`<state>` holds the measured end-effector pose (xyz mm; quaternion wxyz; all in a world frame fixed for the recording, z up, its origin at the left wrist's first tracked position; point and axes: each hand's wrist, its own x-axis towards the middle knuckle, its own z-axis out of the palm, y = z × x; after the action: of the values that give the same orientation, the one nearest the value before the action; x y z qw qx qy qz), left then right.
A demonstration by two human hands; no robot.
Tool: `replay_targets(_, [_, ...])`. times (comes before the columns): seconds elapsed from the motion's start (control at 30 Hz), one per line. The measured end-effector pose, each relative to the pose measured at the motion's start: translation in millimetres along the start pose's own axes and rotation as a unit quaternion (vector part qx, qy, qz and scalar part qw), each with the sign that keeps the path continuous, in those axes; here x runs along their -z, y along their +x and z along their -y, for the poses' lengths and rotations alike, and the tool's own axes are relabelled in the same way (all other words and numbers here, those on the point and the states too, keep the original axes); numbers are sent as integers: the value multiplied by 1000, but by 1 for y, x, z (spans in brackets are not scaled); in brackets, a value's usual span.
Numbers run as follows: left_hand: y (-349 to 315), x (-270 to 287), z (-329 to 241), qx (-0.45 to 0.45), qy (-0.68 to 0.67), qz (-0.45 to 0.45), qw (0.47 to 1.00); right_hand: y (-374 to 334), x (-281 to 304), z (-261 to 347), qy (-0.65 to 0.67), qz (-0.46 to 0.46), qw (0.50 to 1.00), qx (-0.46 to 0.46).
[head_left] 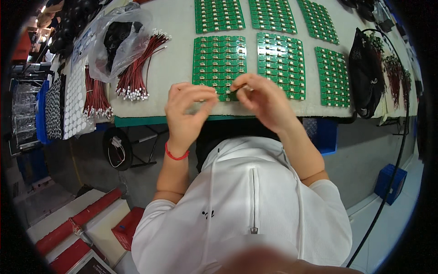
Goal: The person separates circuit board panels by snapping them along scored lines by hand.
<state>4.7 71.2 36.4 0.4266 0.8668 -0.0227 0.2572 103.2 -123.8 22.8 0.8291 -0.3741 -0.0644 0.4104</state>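
Observation:
Both hands are over the near edge of a green circuit board panel (219, 59), in the front row on the table. My left hand (187, 109), with a red cord at the wrist, has its fingers curved in a pinch at the panel's lower left; anything between the fingertips is hidden. My right hand (267, 100) is pinched at the panel's lower right corner, beside a small dark bit too blurred to name. Just right of it lies a second green panel (280, 64), its lower edge partly behind that hand.
More green panels (333, 77) lie to the right and at the back. Bundles of red wires with white connectors (137, 77) and a clear plastic bag (100, 55) are at the left, beside a sheet of white round stickers (75, 100). A black mesh bag (365, 73) stands at the right.

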Motion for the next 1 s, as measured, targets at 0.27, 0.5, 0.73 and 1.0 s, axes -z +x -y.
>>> replay_targets(0.27, [0,9,-19,-93,200,51,974,10,-36,-34,171,-65,975,-123])
replay_targets(0.5, [0,20,24,50,188,53,979,13,-45,1,-580,-12,795,177])
replay_targets(0.73, [10,21,37,13,156,100,983,29,-29,-34,-700,-6,670,248])
replay_targets(1.0, [2,18,40,24,71,49,996,29,-26,-46,-724,-21,630,278])
